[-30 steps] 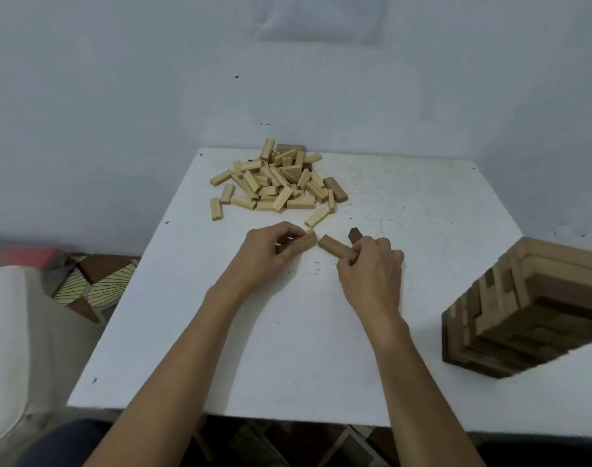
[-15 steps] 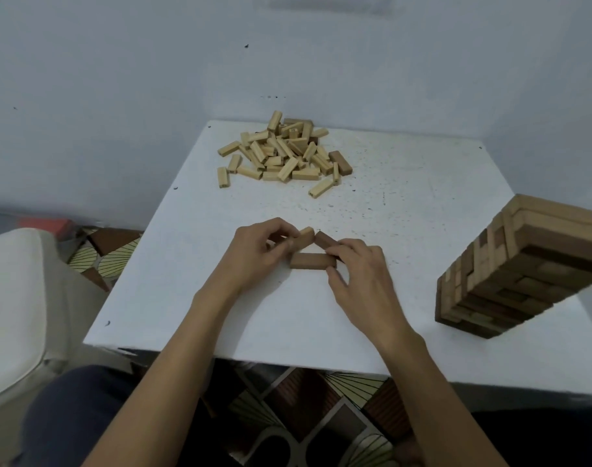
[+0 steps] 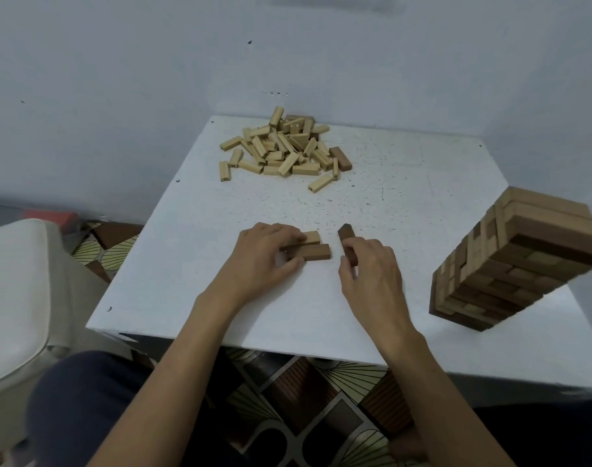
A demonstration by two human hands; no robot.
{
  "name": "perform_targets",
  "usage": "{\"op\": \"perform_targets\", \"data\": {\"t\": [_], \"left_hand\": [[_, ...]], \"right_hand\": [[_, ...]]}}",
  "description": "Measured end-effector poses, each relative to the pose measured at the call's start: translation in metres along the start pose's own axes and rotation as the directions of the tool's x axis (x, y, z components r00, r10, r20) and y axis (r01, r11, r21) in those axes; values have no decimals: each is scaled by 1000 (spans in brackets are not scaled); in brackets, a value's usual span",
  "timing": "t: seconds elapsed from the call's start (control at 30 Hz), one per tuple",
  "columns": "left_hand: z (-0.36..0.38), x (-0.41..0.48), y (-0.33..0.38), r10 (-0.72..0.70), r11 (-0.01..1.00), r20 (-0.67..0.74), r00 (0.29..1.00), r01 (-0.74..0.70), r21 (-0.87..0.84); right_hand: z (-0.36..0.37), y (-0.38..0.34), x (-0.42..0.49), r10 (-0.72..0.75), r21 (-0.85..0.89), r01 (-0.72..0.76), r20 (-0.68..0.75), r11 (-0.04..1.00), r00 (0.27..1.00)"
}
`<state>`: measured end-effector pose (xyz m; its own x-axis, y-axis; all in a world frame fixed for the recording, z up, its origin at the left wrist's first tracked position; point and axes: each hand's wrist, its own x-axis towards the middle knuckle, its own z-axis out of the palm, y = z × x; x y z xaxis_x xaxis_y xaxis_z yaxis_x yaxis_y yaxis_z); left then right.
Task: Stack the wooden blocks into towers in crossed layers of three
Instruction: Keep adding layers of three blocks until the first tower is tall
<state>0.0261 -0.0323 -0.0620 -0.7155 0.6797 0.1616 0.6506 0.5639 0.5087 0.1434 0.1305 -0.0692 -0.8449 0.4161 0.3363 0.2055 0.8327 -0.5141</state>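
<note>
A white desk (image 3: 422, 183) with lots of tiny dark specks stands in the corner of a room, pushed up to a plain pale wall (image 3: 119, 79). Near the far edge of the desk, toward its far left corner, lies a messy pile of blocks (image 3: 281, 150), nearly all light wood. By the right edge stands a tall tower (image 3: 517, 264) made of light and dark blocks in crossed layers. In the middle of the desk, a light block (image 3: 313, 236) and a brown block (image 3: 316, 252) lie flat, side by side and touching. The left hand (image 3: 264, 261) holds them at their left ends, with curled fingers on top and the thumb against the near side of the brown block. Just to the right, the right hand (image 3: 372, 271) pinches a dark block (image 3: 347, 237) between thumb and fingers. This block points toward the far edge, and it is near the other two but not touching them. Under the near edge is a floor (image 3: 304, 399) of brown and cream tiles with line patterns. A white seat (image 3: 14, 298) is beside the left edge. A knee (image 3: 85, 399) in dark blue cloth shows below the near left corner.
</note>
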Motion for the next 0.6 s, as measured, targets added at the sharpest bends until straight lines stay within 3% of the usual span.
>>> {"op": "perform_targets", "data": {"t": [0.3,0.47,0.6], "left_hand": [[13,-6,17,-56,996,-140,989,64,57],[5,-8,19,22,996,23,1000,-20,-82],[-5,2,17,57,996,123,991,-48,-74]], "right_hand": [[-2,1,-1,28,16,-28,5,999,1000],[-4,1,-1,-20,44,16,86,999,996],[-6,2,0,-69,26,67,117,997,991]]}}
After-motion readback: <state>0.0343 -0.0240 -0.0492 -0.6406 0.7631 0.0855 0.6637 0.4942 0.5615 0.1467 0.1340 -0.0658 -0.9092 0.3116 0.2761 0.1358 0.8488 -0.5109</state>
